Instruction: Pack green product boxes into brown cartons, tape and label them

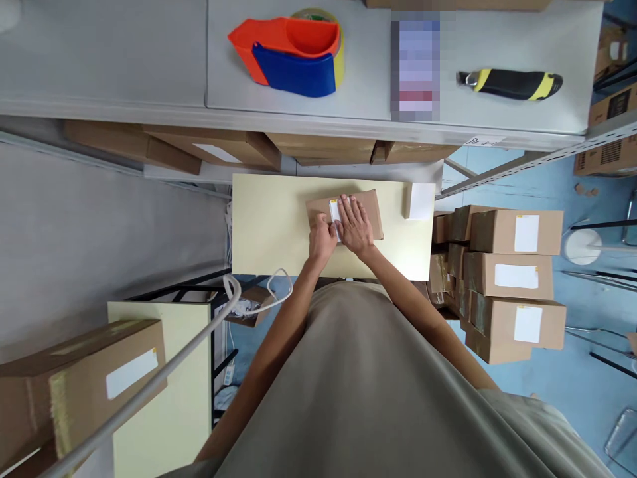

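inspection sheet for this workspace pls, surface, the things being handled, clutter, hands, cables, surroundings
Surface: cream tabletop, with a white block-shaped item near its right end.
Job's things: small cardboard box bearing a white label, partly hidden by the hands.
Clutter: on the shelf above, an orange-and-blue tape dispenser and a yellow-and-black cutter.
Hands: right hand flat over label and box; left hand curled at the box's near side, thumb by the label; whether it grips anything is unclear.
Cables: pale looped cord by the table's front left corner.
Surroundings: stacked labelled cartons at right; a large carton at lower left.
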The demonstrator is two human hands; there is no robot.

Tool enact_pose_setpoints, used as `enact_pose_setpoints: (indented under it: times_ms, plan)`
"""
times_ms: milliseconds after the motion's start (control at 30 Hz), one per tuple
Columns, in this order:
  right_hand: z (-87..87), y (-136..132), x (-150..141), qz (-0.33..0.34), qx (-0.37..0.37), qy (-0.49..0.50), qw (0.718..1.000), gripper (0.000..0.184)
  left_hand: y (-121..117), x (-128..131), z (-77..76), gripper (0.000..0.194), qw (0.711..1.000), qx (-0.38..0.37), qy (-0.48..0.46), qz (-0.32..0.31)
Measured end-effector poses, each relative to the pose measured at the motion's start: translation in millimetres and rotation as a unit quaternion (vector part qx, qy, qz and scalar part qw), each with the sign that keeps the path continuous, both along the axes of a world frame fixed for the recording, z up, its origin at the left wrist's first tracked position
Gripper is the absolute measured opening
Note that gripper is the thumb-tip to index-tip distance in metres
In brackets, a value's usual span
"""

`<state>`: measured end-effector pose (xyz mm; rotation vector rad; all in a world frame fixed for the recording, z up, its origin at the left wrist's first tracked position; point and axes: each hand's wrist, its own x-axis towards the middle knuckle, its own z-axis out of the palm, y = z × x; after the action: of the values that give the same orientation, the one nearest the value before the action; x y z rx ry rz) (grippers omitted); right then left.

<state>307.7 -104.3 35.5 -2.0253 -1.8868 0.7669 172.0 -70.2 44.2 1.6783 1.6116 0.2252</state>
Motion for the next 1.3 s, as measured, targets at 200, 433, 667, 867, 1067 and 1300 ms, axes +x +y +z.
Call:
enact_pose_setpoints:
  times_ms: [200,433,667,867,1067,1300]
  plan:
    - [-1.9,20,4,0.060,0.001,0.010,0.998,0.068,-10,-1,3.8,0.048,1.000,-0.016,0.013,0.001]
    - [5.1,-18,-2,0.077,-0.014,-0.002,0.997,0.065,-9,-5,-0.3,0.045,1.000,-0.011,0.003,0.009]
    - [10.2,-88,-12,0.096,-0.036,-0.026,0.994,0.070,-9,-10,-1.2,0.042,1.000,-0.007,-0.019,-0.008]
    - [8.7,-59,-6,0.104,-0.027,-0.043,0.993,0.066,-8,-13,-2.9,0.045,0.999,-0.016,-0.028,-0.030]
    - [-7.8,-9,-8,0.074,0.017,-0.042,0.996,0.066,-8,-15,-11.8,0.047,0.999,0.006,-0.003,-0.048]
    - [-1.1,-90,8,0.063,0.009,-0.029,0.998,0.072,-11,-12,-14.5,0.043,0.997,0.030,-0.021,-0.063]
